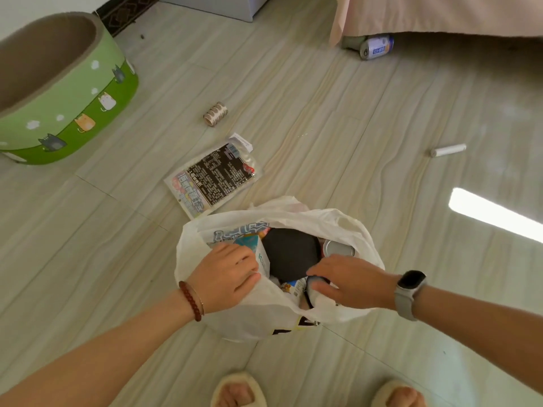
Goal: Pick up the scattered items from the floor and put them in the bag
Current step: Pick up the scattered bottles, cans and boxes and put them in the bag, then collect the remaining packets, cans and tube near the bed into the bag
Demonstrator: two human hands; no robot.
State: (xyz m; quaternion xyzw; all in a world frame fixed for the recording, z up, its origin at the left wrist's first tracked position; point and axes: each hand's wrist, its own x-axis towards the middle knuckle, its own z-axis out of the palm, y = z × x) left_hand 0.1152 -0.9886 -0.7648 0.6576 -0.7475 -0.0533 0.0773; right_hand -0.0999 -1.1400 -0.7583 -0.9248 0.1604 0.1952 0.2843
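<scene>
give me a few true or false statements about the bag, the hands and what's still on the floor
1. Both hands are at the mouth of the white plastic bag. True: the left hand grips its near-left rim and the right hand reaches inside.
2. The printed food packet is already in the bag. False: it lies flat on the floor just beyond the bag.
3. A drink can lies on its side by the edge of the pink bed cover. True.
4. The white cylinder stands upright beside the green cat-print tub. False: it lies on its side, far right of the tub.
5. The bag is empty. False: a black item and a can top show inside.
</scene>
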